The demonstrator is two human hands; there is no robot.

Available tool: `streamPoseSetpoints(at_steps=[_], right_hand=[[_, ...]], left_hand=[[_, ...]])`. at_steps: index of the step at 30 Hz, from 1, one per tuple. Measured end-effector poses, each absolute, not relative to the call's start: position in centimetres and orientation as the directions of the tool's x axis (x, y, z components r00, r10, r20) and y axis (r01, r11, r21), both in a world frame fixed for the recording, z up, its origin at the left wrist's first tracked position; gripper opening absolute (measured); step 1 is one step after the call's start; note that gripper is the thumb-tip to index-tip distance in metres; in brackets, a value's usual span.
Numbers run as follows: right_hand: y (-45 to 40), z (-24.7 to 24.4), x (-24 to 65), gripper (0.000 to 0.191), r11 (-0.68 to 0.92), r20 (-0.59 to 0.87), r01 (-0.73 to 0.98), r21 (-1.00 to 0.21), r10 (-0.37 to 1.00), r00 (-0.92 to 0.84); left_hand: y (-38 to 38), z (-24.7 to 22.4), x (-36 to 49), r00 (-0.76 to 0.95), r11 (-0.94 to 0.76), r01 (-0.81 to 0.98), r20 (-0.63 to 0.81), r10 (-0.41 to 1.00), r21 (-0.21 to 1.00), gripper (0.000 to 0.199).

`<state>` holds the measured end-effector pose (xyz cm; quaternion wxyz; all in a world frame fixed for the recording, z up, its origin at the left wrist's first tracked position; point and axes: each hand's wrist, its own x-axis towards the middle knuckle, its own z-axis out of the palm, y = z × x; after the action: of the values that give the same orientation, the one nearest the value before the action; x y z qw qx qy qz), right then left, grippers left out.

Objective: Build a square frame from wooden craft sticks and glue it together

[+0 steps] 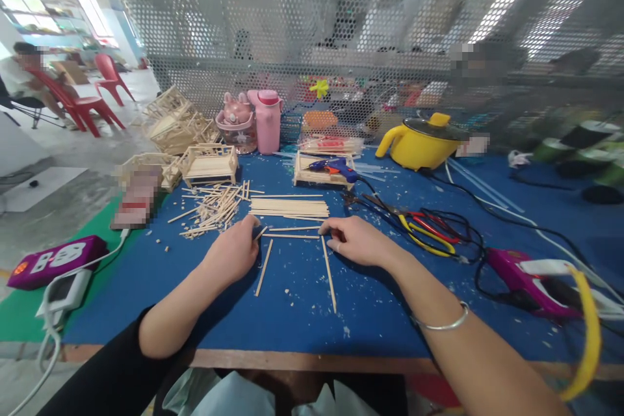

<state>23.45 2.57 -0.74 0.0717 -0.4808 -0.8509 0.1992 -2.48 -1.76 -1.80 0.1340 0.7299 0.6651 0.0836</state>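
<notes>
My left hand [233,250] is closed, pinching a short wooden stick [262,233] between thumb and fingers. Opposite it, my right hand [358,240] has curled fingers, with the index fingertip at the right end of a thin wooden stick [295,229]. Just below that one lies another horizontal stick [292,236]. Two further sticks run toward me from near its ends, a left stick [264,268] and a right stick [329,274]. Beyond my hands is a flat row of parallel sticks [289,208].
Loose sticks [217,211] are heaped left, before a small wooden bed frame [209,164]. A blue glue gun [334,169] rests on another frame. Pliers with yellow handles [429,237] and cables lie right, near a purple power strip [533,283]. A yellow pot [422,142] stands behind.
</notes>
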Motion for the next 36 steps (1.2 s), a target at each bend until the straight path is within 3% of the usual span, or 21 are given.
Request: streamPoseSetpoints(at_steps=[6, 11, 16, 23, 36], right_hand=[[2.6, -0.7, 23.4, 0.015, 0.462, -0.089, 0.798, -0.387, 0.842, -0.532], [2.6, -0.6, 23.3, 0.016, 0.452, -0.101, 0.804, -0.386, 0.846, -0.524], [2.5, -0.5, 23.2, 0.014, 0.436, -0.111, 0.812, -0.388, 0.853, -0.511], [2.5, -0.7, 23.2, 0.013, 0.442, -0.115, 0.810, -0.386, 0.848, -0.517], [2.8, -0.9, 23.4, 0.013, 0.457, -0.106, 0.806, -0.377, 0.843, -0.528]], left_hand=[[-1.0, -1.9, -3.7, 0.020, -0.006, 0.962, -0.050, 0.999, 0.272, 0.036], [-1.7, -1.3, -2.8, -0.005, -0.027, 0.946, 0.098, 0.995, 0.323, 0.035], [-2.8, -1.8, -1.0, 0.099, -0.081, 0.896, -0.020, 0.995, 0.437, 0.054], [-3.3, -2.2, -1.4, 0.010, -0.007, 0.833, -0.003, 1.000, 0.553, 0.062], [-2.7, -2.3, -2.0, -0.026, 0.005, 0.837, 0.029, 0.999, 0.547, 0.067]])
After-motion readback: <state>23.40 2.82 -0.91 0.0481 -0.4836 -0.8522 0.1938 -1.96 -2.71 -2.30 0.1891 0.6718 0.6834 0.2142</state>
